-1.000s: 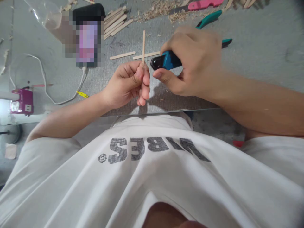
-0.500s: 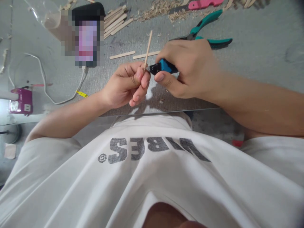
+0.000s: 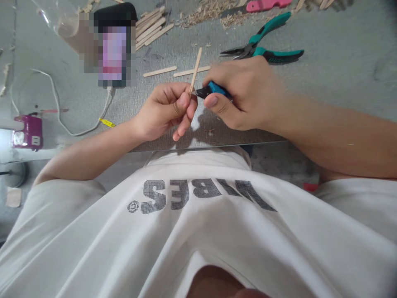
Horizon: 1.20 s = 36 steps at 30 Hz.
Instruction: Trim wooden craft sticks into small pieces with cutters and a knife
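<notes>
A slim wooden craft stick (image 3: 196, 68) stands tilted out of my left hand (image 3: 170, 109), its lower end pinched between thumb and fingers. My right hand (image 3: 242, 91) is closed around a utility knife (image 3: 214, 89) with a blue and black handle. The knife's tip meets the stick close to my left fingertips; most of the handle is hidden in my palm. Two more craft sticks lie flat just beyond my hands, one a short stick (image 3: 159, 71) on the left, the other a stick (image 3: 186, 72) partly behind the held one.
Green-handled pliers (image 3: 254, 47) lie spread beyond my right hand. At the back are a pile of craft sticks (image 3: 151, 27), wood shavings (image 3: 211, 12) and a pink-handled knife (image 3: 266, 5). A phone (image 3: 113, 54) with a white cable (image 3: 58, 111) lies left. The table edge (image 3: 217, 146) is near my shirt.
The held stick has turned to show its broader face, and its top has shifted slightly right and lower. My right hand and knife have moved slightly, uncovering the pliers' jaws.
</notes>
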Available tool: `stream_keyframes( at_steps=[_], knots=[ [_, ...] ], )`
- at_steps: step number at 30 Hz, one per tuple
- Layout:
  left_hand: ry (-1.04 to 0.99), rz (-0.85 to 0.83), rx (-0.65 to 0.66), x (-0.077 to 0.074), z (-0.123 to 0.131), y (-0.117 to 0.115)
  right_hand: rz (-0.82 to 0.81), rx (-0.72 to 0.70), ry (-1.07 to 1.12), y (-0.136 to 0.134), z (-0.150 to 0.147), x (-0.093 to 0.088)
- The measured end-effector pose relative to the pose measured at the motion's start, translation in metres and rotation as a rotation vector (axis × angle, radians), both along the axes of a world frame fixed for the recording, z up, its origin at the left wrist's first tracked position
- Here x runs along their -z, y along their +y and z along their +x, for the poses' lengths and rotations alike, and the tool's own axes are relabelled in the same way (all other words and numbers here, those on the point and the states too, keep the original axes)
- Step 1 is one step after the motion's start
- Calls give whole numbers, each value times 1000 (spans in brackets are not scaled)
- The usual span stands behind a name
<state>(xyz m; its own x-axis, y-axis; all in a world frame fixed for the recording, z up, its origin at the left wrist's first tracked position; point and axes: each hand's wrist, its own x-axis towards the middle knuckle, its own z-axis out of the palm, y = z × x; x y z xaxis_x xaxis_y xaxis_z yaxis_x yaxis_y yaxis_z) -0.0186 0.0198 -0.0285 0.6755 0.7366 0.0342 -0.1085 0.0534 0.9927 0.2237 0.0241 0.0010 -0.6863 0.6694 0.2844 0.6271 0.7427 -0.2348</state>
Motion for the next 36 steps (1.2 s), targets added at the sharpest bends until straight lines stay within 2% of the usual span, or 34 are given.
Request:
stream_keyframes(
  at_steps=[5,12,19,24,28,36],
  knots=[
    [53,74,-39,-8,4,-6,-31,2,-70,-1,0,1],
    [78,123,-17,-12,4,-8,30,-72,-39,0,-1,8],
    [116,165,-46,-10,3,-6,-76,-23,-61,-5,-2,6],
    [98,218,-152,-11,5,-11,10,51,-84,-4,-3,1],
    [127,242,-216,-12,6,-15,80,52,-61,-4,0,-1],
    [107,195,-194,-10,7,-14,62,41,-40,-3,0,1]
  ],
)
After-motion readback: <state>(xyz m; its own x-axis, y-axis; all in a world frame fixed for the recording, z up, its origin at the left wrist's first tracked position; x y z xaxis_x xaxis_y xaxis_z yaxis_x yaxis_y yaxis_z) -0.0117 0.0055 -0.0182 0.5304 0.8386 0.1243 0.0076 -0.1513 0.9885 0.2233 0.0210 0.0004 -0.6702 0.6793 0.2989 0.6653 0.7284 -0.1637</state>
